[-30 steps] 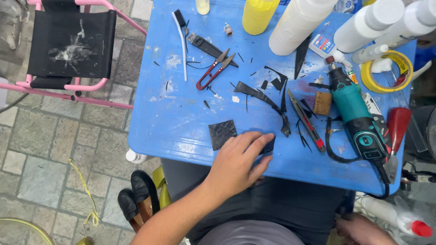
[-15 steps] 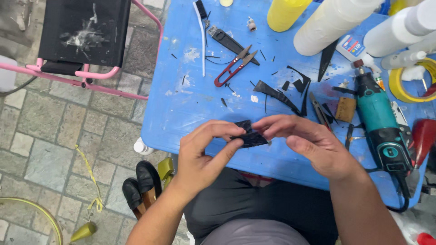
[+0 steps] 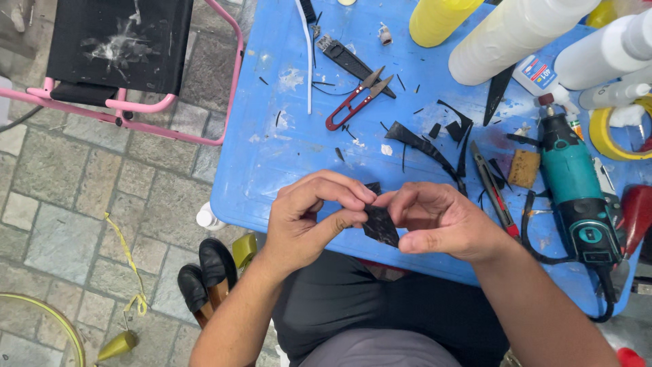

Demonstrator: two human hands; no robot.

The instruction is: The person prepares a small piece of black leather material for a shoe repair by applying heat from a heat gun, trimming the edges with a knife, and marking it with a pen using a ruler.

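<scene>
Taking the teal rotary tool (image 3: 574, 183) as landmark: a small white glue bottle (image 3: 541, 75) with a blue-and-red label lies just above its nose. A yellow bottle (image 3: 440, 19) and a large white bottle (image 3: 513, 34) stand farther up-left; more white bottles (image 3: 604, 51) stand up-right. The tool's body carries a small dark label patch (image 3: 589, 234).

It's a small black piece (image 3: 380, 224) of thin sheet stuff, looks like leather or rubber, can't really tell which. Roughly a rectangle, tilted on a diagonal, with a dull, slightly shiny face. It's up off the blue table (image 3: 272, 156), right over the near edge, with a second small black bit (image 3: 373, 187) poking out just above it.
</scene>
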